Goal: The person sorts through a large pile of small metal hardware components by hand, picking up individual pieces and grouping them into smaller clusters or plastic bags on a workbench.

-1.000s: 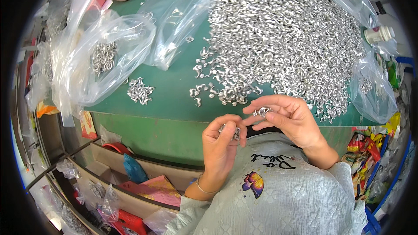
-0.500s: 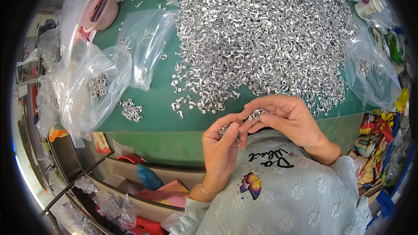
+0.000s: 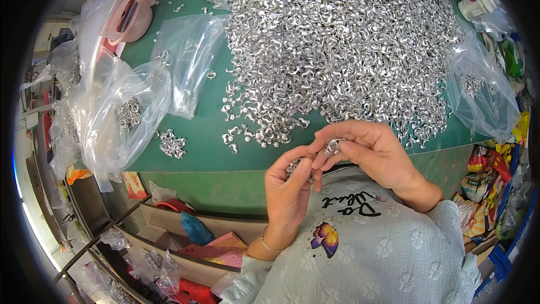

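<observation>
Just past the front edge of the green table [image 3: 225, 164], my hands meet over my lap. Curled fingers of my left hand [image 3: 288, 188] hold several small silver metal pieces [image 3: 294, 166] in the palm. My right hand [image 3: 374, 155] pinches a shiny, curved silver metal piece [image 3: 333, 146] between thumb and fingers. The fingertips of both hands come together around that piece, and its lower part is hidden. Beyond them spreads a large heap of small curved silver pieces [image 3: 343, 50], with loose ones along its near edge.
Left of the heap lie a small pile of silver parts [image 3: 172, 144], a flat clear bag [image 3: 188, 73] and a plastic bag with silver rings [image 3: 129, 114]. A pink basket [image 3: 139, 25] stands behind. Right are a white bottle [image 3: 477, 5] and another clear bag [image 3: 481, 90].
The silver piece in my right fingers has turned slightly and shows more of its curve. My left hand has shifted a little to the right; the heap looks the same.
</observation>
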`<action>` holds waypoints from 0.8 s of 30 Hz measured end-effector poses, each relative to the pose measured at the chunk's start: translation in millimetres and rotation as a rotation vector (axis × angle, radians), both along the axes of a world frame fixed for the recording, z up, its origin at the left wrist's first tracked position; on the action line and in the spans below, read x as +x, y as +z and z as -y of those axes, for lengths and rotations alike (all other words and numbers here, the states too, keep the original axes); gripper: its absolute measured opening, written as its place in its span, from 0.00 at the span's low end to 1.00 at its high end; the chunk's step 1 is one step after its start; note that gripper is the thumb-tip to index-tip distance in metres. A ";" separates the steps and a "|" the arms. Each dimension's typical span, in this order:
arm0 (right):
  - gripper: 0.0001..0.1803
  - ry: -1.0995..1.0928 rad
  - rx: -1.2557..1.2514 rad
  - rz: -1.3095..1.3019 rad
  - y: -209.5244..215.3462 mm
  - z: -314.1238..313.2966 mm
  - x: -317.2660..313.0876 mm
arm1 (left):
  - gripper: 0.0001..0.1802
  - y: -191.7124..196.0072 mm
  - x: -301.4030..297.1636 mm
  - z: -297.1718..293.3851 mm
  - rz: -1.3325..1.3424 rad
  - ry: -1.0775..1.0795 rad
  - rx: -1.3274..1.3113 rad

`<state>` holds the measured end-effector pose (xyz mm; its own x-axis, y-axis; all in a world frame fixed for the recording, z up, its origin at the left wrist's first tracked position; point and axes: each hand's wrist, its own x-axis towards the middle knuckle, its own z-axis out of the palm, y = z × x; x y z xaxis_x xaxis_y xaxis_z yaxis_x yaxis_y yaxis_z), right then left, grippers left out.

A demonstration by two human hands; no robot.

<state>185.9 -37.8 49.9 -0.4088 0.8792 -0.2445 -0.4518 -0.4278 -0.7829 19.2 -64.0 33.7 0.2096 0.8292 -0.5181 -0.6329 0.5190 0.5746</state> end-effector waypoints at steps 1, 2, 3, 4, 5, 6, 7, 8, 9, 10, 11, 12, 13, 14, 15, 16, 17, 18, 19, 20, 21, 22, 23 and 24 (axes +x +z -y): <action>0.16 0.000 -0.005 -0.008 0.2 -0.1 -0.3 | 0.11 -0.6 -0.2 0.1 0.012 0.006 0.002; 0.16 0.005 -0.016 -0.020 -0.2 -0.2 -0.2 | 0.11 -1.6 -0.6 0.2 0.023 0.011 0.004; 0.16 0.009 -0.027 -0.031 -1.2 -0.2 0.2 | 0.11 -2.5 -1.0 0.2 0.035 0.016 0.006; 0.16 0.013 -0.038 -0.043 -1.7 -0.4 0.2 | 0.12 -2.9 -1.5 0.0 0.038 0.013 0.002; 0.17 0.009 -0.055 -0.059 -1.5 -0.8 -0.4 | 0.12 -3.2 -1.9 -0.2 0.041 0.010 -0.002; 0.17 0.005 -0.071 -0.075 -1.3 -1.2 -1.2 | 0.12 -3.3 -2.3 -0.5 0.044 0.006 -0.006; 0.17 0.002 -0.088 -0.091 -1.0 -1.6 -1.9 | 0.12 -3.4 -2.7 -0.7 0.050 0.009 -0.006; 0.17 0.003 -0.103 -0.107 -0.6 -2.0 -2.4 | 0.12 -3.4 -3.0 -0.9 0.056 0.013 -0.005; 0.17 0.004 -0.118 -0.122 0.2 -2.5 -2.7 | 0.12 -3.5 -3.4 -1.0 0.062 0.016 -0.005; 0.17 0.005 -0.133 -0.137 1.1 -3.1 -2.9 | 0.12 -4.1 -3.9 -0.7 0.067 0.021 0.000; 0.17 0.011 -0.127 -0.136 2.6 -4.0 -3.1 | 0.12 -5.2 -4.6 0.0 0.071 0.025 0.005; 0.17 0.018 -0.122 -0.135 4.7 -5.1 -3.4 | 0.13 -6.0 -5.2 0.3 0.076 0.029 0.011; 0.18 0.024 -0.117 -0.134 6.3 -6.0 -3.8 | 0.13 -6.5 -5.6 0.1 0.078 0.027 0.010; 0.18 0.023 -0.120 -0.144 7.4 -6.6 -4.3 | 0.13 -7.0 -6.1 -0.2 0.080 0.025 0.009; 0.18 0.023 -0.122 -0.155 8.3 -7.2 -4.9 | 0.13 -7.5 -6.5 -0.5 0.081 0.022 0.008; 0.18 0.022 -0.126 -0.166 9.3 -7.5 -5.4 | 0.13 -7.8 -7.1 -0.9 0.088 0.014 0.014; 0.18 0.016 -0.141 -0.181 10.1 -7.7 -5.8 | 0.13 -8.2 -7.7 -1.5 0.095 0.006 0.020; 0.19 0.009 -0.156 -0.195 10.9 -7.9 -6.2 | 0.13 -8.4 -8.2 -2.1 0.102 -0.001 0.026; 0.19 0.002 -0.170 -0.209 11.3 -8.1 -6.5 | 0.13 -7.9 -8.1 -3.1 0.100 -0.002 0.028; 0.19 -0.007 -0.182 -0.203 11.8 -8.2 -6.9 | 0.13 -6.6 -7.8 -4.3 0.098 -0.003 0.030; 0.19 -0.016 -0.193 -0.197 12.3 -8.2 -7.4 | 0.13 -6.0 -7.7 -4.8 0.097 -0.003 0.032; 0.19 -0.025 -0.205 -0.192 12.8 -8.1 -8.1 | 0.13 -6.7 -7.8 -4.3 0.096 0.013 0.031; 0.19 -0.027 -0.175 -0.164 12.9 -7.6 -8.8 | 0.12 -8.0 -7.7 -3.2 0.096 0.028 0.030; 0.19 -0.029 -0.145 -0.135 12.8 -7.0 -9.7 | 0.12 -8.6 -7.6 -2.4 0.096 0.044 0.028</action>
<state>176.1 -30.7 62.8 -0.4211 0.8510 -0.3137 -0.5625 -0.5164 -0.6457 11.6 -61.6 25.1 0.2204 0.8527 -0.4737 -0.7073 0.4741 0.5243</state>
